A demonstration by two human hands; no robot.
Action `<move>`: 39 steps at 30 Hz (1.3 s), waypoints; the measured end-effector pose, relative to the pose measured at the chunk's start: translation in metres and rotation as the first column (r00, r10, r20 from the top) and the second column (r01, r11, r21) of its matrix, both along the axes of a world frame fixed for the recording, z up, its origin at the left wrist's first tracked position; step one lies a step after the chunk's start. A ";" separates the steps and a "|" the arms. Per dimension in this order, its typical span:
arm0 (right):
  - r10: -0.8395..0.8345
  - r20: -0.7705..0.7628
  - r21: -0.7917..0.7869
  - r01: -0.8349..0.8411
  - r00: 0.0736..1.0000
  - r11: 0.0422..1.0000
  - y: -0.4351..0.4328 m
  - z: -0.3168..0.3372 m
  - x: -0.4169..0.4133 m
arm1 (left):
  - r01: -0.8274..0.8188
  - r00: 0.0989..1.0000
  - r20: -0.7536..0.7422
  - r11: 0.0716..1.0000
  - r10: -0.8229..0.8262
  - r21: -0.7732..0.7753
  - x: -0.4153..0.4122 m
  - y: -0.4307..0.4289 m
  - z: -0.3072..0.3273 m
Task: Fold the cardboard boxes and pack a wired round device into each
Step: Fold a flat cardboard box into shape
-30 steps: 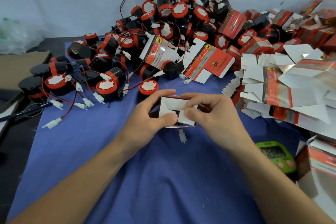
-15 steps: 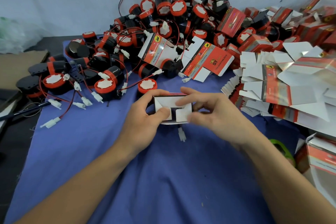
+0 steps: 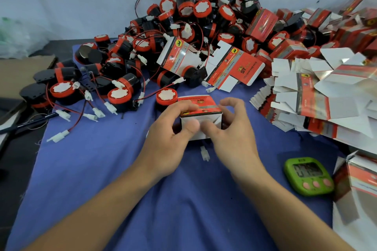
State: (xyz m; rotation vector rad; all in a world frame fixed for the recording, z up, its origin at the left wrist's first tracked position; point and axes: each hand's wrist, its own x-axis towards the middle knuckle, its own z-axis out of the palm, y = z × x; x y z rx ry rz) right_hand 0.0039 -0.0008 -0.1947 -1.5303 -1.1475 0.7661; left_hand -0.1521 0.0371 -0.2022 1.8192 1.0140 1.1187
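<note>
A small red-and-white cardboard box (image 3: 201,106) stands on the blue cloth (image 3: 102,169) at the centre, its white end flaps facing me. My left hand (image 3: 169,136) grips its left side, fingers over the red top and thumb on the white flap. My right hand (image 3: 234,134) holds the right side, thumb pressing the flap, fingers arched above the top. A white wire connector (image 3: 204,153) pokes out under the box. Behind lies a pile of round black-and-red wired devices (image 3: 189,16).
Flat unfolded box blanks (image 3: 318,98) are stacked at the right, with packed red boxes (image 3: 346,26) behind them. A green digital timer (image 3: 309,176) lies near my right forearm. Loose devices and connectors (image 3: 120,93) spread at the left. An open box (image 3: 359,185) sits at the right edge.
The box has been tipped so its red top now shows. Both thumbs have moved onto the white end flaps, which now lie flatter against the box end.
</note>
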 end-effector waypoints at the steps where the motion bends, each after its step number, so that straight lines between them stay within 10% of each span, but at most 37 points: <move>1: 0.048 0.019 -0.021 -0.048 0.999 0.999 0.001 -0.001 0.001 | -0.029 0.999 -0.034 1.000 0.029 0.005 0.001 0.000 -0.001; 13: 0.011 0.057 -0.004 -0.011 0.998 1.000 0.007 -0.009 0.001 | -0.099 0.995 -0.003 0.995 0.099 0.007 0.000 0.002 0.001; 18: -0.088 -0.326 0.044 0.108 0.941 0.993 0.013 -0.002 0.011 | 0.028 0.955 0.296 0.998 -0.009 -0.058 -0.005 0.003 0.000; 22: 0.181 -0.734 0.051 -0.212 0.655 0.976 0.009 0.004 0.012 | 0.095 0.970 0.231 0.992 -0.075 -0.078 -0.001 0.002 0.000; 27: 0.217 -0.358 -0.028 -0.243 0.908 0.970 0.004 0.004 -0.001 | -0.079 0.990 -0.086 0.938 0.114 0.336 0.001 -0.005 0.009; 32: 0.001 -0.418 0.113 0.051 0.908 0.992 0.006 0.007 0.006 | 0.021 0.690 -0.409 0.548 0.597 0.836 -0.002 -0.002 0.006; 35: 0.157 -0.123 0.132 -0.141 0.980 0.981 0.006 0.004 0.010 | 0.164 0.638 -0.548 0.600 0.541 0.783 0.001 -0.001 0.003; 39: 0.085 0.127 0.081 -0.096 0.988 0.992 0.010 0.002 0.013 | 0.009 0.904 -0.355 0.819 0.239 0.573 0.001 -0.003 0.000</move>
